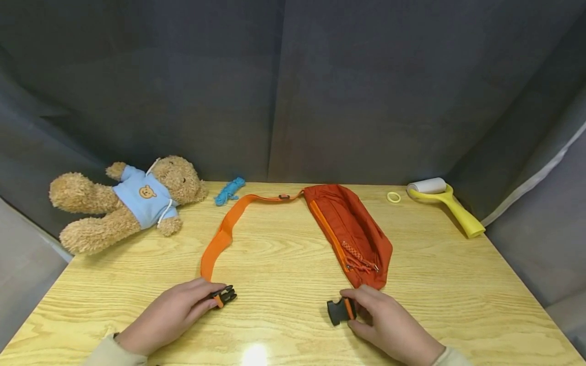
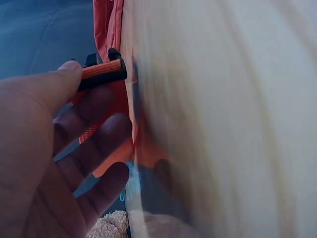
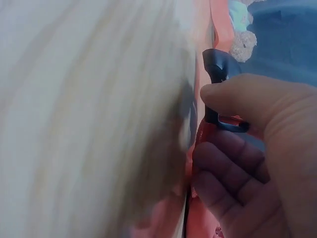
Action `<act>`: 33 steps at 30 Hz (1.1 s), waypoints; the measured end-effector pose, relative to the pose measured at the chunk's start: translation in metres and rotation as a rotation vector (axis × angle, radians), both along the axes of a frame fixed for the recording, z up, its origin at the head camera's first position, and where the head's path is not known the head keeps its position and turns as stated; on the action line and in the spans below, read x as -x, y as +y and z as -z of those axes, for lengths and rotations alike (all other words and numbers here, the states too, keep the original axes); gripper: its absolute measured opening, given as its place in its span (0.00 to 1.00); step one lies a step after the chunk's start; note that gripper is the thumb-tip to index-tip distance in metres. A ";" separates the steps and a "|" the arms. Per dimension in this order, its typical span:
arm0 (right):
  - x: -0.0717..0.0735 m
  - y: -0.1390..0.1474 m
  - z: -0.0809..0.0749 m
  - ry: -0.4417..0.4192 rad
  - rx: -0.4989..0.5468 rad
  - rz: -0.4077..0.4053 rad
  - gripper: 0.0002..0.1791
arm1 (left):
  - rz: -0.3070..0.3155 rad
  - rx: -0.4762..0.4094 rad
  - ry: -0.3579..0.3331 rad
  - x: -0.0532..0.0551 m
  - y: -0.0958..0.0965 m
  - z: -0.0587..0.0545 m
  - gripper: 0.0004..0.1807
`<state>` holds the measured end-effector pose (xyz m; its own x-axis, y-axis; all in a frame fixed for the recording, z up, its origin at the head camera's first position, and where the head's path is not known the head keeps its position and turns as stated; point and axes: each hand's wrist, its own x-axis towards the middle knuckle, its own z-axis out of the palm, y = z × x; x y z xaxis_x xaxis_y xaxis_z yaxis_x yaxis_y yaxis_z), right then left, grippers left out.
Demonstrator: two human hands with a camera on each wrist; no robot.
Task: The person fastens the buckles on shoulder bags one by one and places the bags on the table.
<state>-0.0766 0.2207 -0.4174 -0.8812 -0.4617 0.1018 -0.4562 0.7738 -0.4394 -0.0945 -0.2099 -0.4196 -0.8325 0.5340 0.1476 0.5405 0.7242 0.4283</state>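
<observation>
An orange-red waist bag [image 1: 349, 234] lies on the table, its orange strap [image 1: 224, 235] curving round to the left. My left hand [image 1: 170, 314] pinches the black pronged buckle half [image 1: 226, 295] at the strap's end between thumb and forefinger. In the left wrist view the other fingers of that hand are spread loosely below the pronged half [image 2: 105, 74]. My right hand [image 1: 389, 321] pinches the black socket buckle half [image 1: 338, 311] by the bag's near end. The two halves are apart, prongs and socket facing each other across the table.
A teddy bear [image 1: 146, 201] in a blue shirt lies at the left, beside a blue cord bundle [image 1: 230, 191]. At the back right are a yellow ring [image 1: 393, 197] and a yellow-handled lint roller [image 1: 450, 203]. Dark curtains [image 1: 293, 91] hang behind the wooden table [image 1: 279, 254].
</observation>
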 end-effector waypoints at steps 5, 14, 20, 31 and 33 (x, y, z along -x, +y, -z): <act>0.001 -0.002 0.001 0.035 0.040 0.010 0.24 | 0.015 -0.046 0.026 0.002 0.007 0.001 0.14; 0.002 -0.005 0.006 0.147 0.140 -0.029 0.27 | 0.005 -0.075 0.034 0.002 0.018 0.001 0.14; 0.003 -0.009 0.005 0.096 0.151 -0.011 0.27 | 0.010 -0.090 -0.010 0.003 0.025 -0.001 0.14; 0.004 -0.016 0.005 0.087 0.161 0.010 0.27 | 0.042 -0.135 0.003 0.006 0.035 0.001 0.08; 0.004 -0.017 0.004 0.089 0.162 0.012 0.27 | 0.047 -0.140 0.002 0.007 0.037 0.001 0.08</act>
